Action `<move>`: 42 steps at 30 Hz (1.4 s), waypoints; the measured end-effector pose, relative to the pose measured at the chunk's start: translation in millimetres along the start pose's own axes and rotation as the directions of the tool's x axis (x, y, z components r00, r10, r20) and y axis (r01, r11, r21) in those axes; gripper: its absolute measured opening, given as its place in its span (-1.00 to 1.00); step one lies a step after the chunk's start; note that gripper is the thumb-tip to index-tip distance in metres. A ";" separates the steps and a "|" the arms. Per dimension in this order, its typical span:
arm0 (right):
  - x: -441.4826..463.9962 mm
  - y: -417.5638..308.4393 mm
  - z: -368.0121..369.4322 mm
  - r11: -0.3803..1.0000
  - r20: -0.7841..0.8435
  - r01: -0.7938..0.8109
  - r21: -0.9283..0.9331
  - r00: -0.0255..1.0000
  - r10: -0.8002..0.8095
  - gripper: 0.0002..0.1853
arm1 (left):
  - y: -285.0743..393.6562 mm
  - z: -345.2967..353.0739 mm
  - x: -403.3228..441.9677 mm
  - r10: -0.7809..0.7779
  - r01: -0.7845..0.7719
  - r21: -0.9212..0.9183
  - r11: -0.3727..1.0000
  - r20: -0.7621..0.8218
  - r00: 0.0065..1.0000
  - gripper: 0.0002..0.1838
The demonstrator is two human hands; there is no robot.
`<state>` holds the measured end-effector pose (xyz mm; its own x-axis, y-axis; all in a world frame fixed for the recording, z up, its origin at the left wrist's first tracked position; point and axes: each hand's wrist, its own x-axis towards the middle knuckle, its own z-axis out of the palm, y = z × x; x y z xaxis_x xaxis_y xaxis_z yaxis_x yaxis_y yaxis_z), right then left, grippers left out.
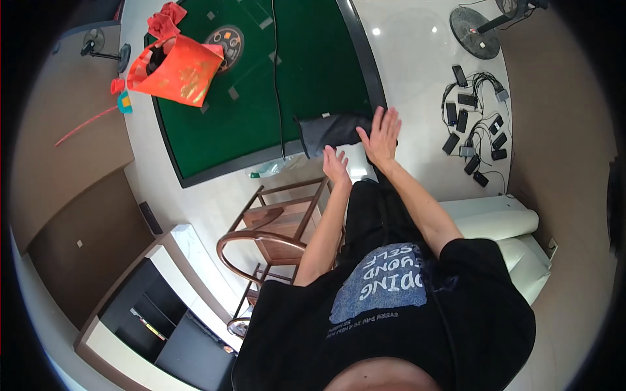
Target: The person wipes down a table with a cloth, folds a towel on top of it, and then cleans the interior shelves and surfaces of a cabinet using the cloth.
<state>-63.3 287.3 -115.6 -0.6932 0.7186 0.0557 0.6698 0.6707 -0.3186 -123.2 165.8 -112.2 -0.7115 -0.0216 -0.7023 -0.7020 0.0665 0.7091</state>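
A dark, flat cloth-like item lies across the near right corner of the green-topped table. My right hand has its fingers spread at the right end of the dark item, over the table's edge. At the item's lower left edge is my left hand, its fingers apart and slightly curved. Neither hand has anything visible in its grasp. A black cable runs over the green surface to the left of the dark item.
A red bag sits at the table's far left. Wooden chairs stand left of my legs. Several black devices with cables lie on the floor at right, near a fan base and a pale sofa.
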 end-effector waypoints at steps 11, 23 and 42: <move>-3.6 -60.6 5.6 -0.432 0.862 -0.872 0.229 -0.023 0.506 0.55 | 44.8 18.6 25.2 -0.370 0.380 0.070 0.922 -0.122 0.921 -0.02; 5.1 -31.3 23.4 0.156 0.464 -0.916 0.369 0.327 0.823 0.00 | -9.5 59.8 10.0 -0.473 0.398 0.373 0.838 0.133 0.871 0.25; 130.2 51.4 6.5 0.794 0.496 -0.451 0.408 0.839 0.222 -0.09 | -1.0 205.1 -10.1 -0.585 0.640 -0.608 0.470 0.329 0.741 0.14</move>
<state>-120.9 414.1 -130.9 -0.5655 0.6607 -0.4936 0.7356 0.1334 -0.6642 -108.9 370.5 -118.6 -0.1067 0.2732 -0.9560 -0.8044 -0.5889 -0.0785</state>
